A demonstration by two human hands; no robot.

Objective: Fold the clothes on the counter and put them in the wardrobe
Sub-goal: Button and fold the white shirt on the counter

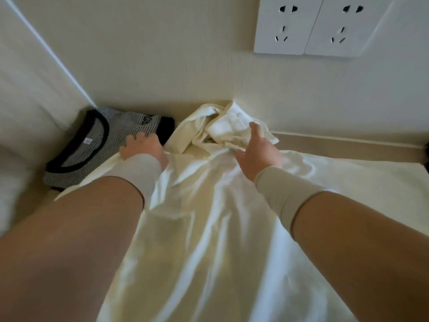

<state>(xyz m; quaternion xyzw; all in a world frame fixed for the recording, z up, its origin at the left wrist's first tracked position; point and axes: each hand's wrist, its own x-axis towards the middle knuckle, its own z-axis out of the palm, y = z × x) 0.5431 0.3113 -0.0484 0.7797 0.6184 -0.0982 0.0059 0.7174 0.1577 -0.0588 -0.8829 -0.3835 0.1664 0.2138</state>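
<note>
Head view, shirt-spreading step. A cream shirt [209, 217] lies wrinkled across the counter [348, 145], its body running from 6 o'clock up to the centre; its collar and button placket [232, 122] are bunched against the wall [162, 66] at 12 o'clock. My left hand [142, 147], at 10 o'clock of the shirt, rests on its upper left edge with fingers straight and spread, partly over the striped top [92, 145]; whether it pinches any cloth I cannot tell. My right hand [257, 152], at 1 o'clock, is wide, its fingers extended toward the bunched collar and touching or just above it. The striped top, with dark neckband, lies folded in the corner at 10 o'clock, touching the shirt's edge. Two sockets [322, 26] sit on the wall at 1 o'clock. Judged step: flattening before the first fold. To do it well, I should draw the collar free toward 12 o'clock, square the shoulders, then sweep both palms outward from the centre toward 9 and 3 o'clock, keeping the striped top undisturbed. The wardrobe is not in view.
</note>
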